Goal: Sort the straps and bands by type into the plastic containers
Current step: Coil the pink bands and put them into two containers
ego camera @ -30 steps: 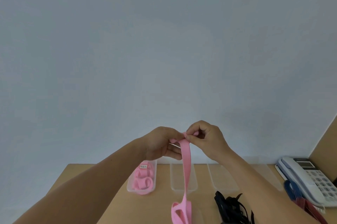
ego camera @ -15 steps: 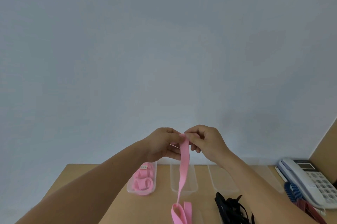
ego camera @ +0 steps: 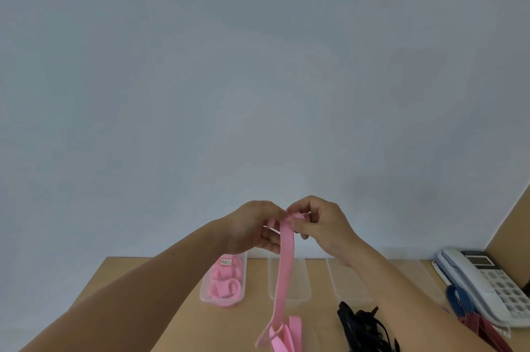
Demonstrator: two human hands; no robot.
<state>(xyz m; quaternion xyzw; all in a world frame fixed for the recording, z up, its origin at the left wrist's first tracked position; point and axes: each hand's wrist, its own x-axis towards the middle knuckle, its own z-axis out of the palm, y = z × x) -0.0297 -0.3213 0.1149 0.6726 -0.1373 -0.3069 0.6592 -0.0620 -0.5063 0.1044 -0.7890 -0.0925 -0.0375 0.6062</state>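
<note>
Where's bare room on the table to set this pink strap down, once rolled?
Free: the table in front of the pink-band container, left of the pink strap; the second container and third container, both apparently empty. Crowded: front right, with black straps, blue straps and phone.

Pink strap [ego camera: 284,262], black straps [ego camera: 362,326], blue band [ego camera: 458,301], red band [ego camera: 478,326], white telephone [ego camera: 484,280], tan table [ego camera: 149,303].

A plain pale grey-blue wall [ego camera: 258,79] rises behind a light wooden table [ego camera: 143,288], evenly lit.
</note>
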